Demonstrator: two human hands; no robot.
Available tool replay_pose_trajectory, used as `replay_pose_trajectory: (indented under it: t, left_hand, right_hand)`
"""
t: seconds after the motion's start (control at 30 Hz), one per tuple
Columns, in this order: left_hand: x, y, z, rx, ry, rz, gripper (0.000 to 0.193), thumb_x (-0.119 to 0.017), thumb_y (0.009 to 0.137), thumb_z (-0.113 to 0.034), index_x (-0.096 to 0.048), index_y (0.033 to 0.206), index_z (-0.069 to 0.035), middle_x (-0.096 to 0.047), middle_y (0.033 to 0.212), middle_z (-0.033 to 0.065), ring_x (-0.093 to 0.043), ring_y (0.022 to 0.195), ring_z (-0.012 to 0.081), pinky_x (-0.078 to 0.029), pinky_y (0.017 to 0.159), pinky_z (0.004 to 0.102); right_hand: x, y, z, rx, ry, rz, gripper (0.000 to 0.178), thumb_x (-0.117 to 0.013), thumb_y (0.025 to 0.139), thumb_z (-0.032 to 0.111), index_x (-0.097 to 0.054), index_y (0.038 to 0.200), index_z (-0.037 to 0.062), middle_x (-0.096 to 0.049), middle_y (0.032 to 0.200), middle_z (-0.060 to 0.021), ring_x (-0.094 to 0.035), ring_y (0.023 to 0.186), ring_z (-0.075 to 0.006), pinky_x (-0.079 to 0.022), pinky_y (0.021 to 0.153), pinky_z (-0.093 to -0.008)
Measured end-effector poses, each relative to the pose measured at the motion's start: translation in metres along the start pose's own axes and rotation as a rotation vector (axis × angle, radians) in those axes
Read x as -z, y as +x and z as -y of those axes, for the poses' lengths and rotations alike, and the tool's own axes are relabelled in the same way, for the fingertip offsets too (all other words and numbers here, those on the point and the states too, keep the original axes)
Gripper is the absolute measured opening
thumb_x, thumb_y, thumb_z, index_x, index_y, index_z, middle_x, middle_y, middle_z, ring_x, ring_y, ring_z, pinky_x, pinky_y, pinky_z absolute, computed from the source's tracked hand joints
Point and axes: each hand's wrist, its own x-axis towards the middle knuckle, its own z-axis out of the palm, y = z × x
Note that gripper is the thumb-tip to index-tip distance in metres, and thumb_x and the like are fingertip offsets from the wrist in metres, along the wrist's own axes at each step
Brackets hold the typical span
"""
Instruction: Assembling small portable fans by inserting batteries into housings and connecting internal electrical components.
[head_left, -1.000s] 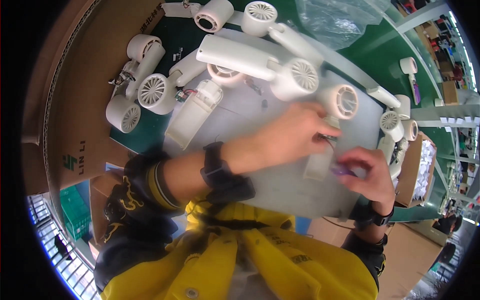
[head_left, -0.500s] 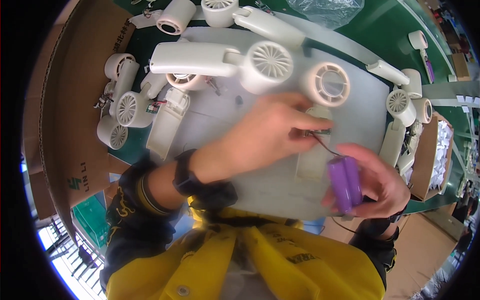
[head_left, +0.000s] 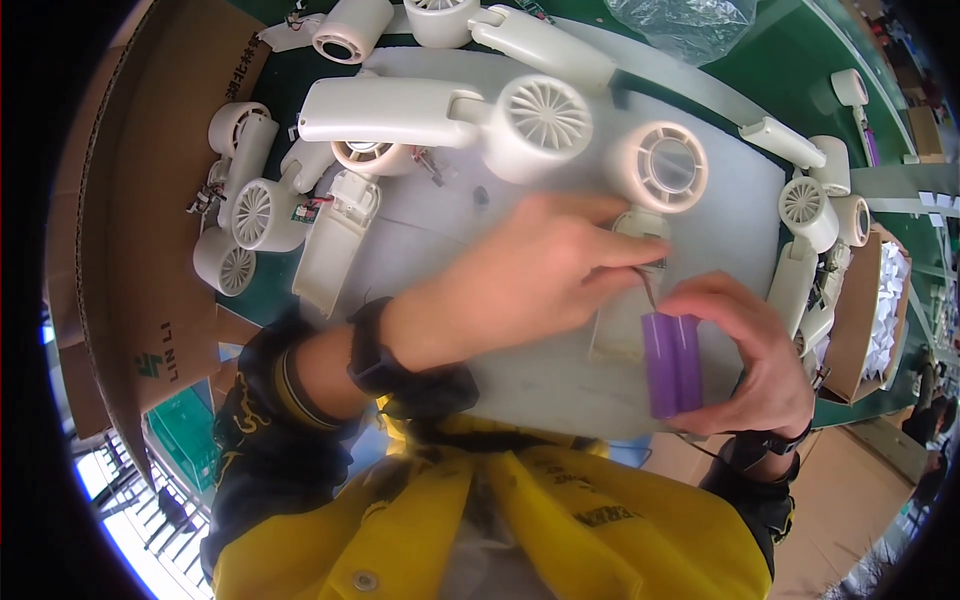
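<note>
A white handheld fan lies with its round head (head_left: 618,175) away from me and its opened handle shell (head_left: 614,338) toward me. My left hand (head_left: 560,255) is closed over the handle, index finger and thumb at a small circuit board (head_left: 655,266) near the fan head; the fingers hide most of it. From there a thin dark wire (head_left: 650,291) runs to a purple twin-cell battery pack (head_left: 673,366). My right hand (head_left: 765,355) grips the pack by its two ends, upright beside the handle shell.
Another white fan (head_left: 395,112) lies beyond my left wrist, next to an opened handle half (head_left: 335,245). More fan parts line both sides of the grey mat (head_left: 440,215). A tall cardboard box (head_left: 125,230) stands left; a small carton with white pieces (head_left: 852,345) stands right.
The battery pack has shifted slightly left and stands straighter, closer to the handle. My left fingers have pressed lower over the circuit board, now covering more of it.
</note>
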Motion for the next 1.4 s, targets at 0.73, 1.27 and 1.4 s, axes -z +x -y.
replay_pose_trajectory:
  t: [0.73,1.27,1.4]
  left_hand:
    - [0.009,-0.002,-0.002,-0.054,0.067,0.08,0.037,-0.067,0.081,0.001,-0.069,0.116,-0.011,-0.065,0.111,0.0225,-0.067,0.08,0.0364,-0.055,0.068,0.0381]
    - [0.002,0.001,0.002,-0.058,0.031,0.017,0.033,-0.07,0.076,-0.002,-0.073,0.108,-0.011,-0.068,0.102,0.0173,-0.067,0.068,0.0307,-0.055,0.061,0.0353]
    - [0.001,0.002,0.001,-0.043,-0.014,0.01,0.032,-0.07,0.076,-0.003,-0.074,0.106,-0.01,-0.069,0.096,0.0149,-0.067,0.066,0.0289,-0.055,0.06,0.0343]
  right_hand:
    - [-0.041,0.007,0.001,0.131,-0.537,-0.215,0.061,-0.087,0.06,0.008,-0.061,0.115,-0.0014,-0.054,0.124,-0.0188,-0.058,0.102,-0.0345,-0.054,0.084,-0.0402]
    - [-0.047,0.002,-0.007,0.182,-0.546,-0.307,0.039,-0.084,0.064,0.003,-0.062,0.097,0.0007,-0.051,0.125,-0.0221,-0.065,0.092,-0.0321,-0.06,0.074,-0.0372]
    - [-0.05,0.003,-0.01,0.17,-0.508,-0.356,0.049,-0.085,0.057,-0.002,-0.059,0.098,0.0047,-0.054,0.125,-0.0181,-0.067,0.096,-0.0306,-0.059,0.078,-0.0362]
